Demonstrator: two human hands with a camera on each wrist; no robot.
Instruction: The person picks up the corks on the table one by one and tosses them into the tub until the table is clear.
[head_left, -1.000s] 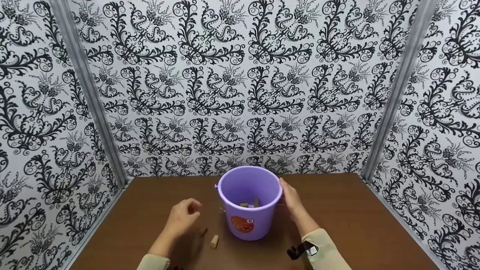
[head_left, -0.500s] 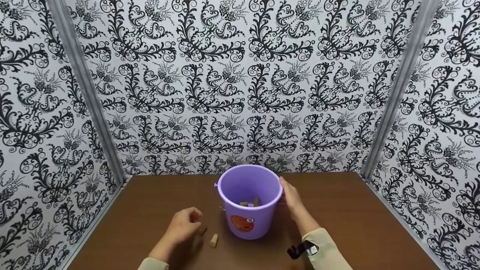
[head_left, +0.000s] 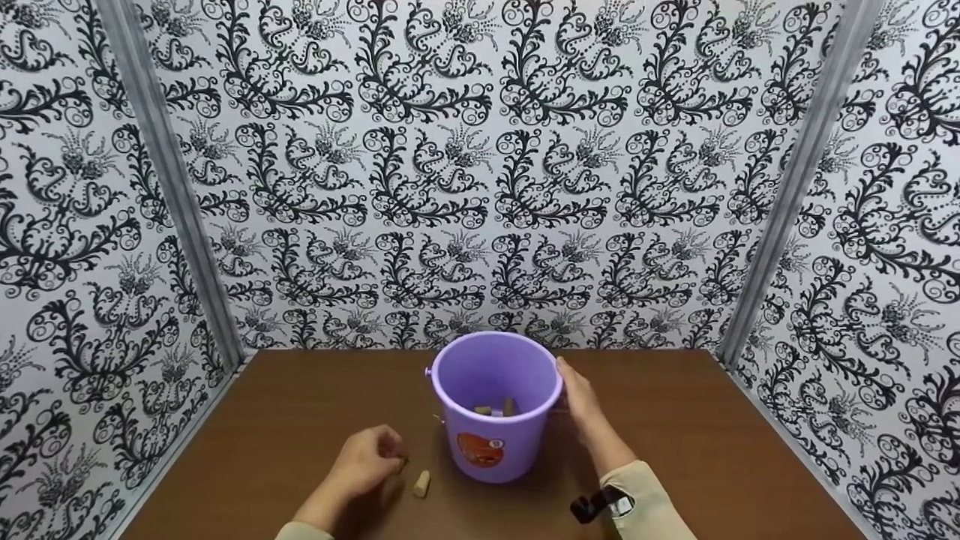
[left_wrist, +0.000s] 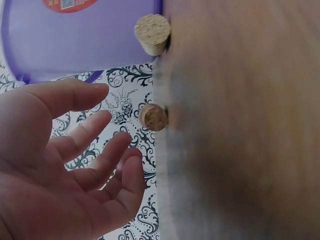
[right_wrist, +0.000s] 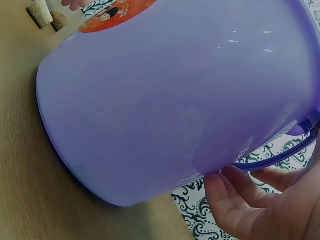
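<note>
A purple bucket [head_left: 491, 450] stands upright on the table with several cork pieces [head_left: 495, 411] inside. My right hand [head_left: 583, 397] holds the bucket at its far right side; in the right wrist view its fingers [right_wrist: 245, 187] rest against the wall beside the bucket's handle [right_wrist: 275, 160]. Left of the bucket, my left hand [head_left: 367, 459] hovers low with loosely bent fingers and holds nothing. A darker cork stopper [left_wrist: 154, 118] stands just beyond its fingertips, partly hidden by them in the head view. A lighter cork stopper [head_left: 422, 484] lies between that hand and the bucket.
The brown wooden table [head_left: 675, 450] is bounded by patterned walls [head_left: 480, 187] at the back and both sides. A black strap with a small device [head_left: 600, 505] sits at the right wrist. An orange sticker [head_left: 480, 450] marks the bucket's front.
My left hand has moved down toward the darker cork stopper. My right hand stays at the bucket, and the lighter cork stopper lies in the same place.
</note>
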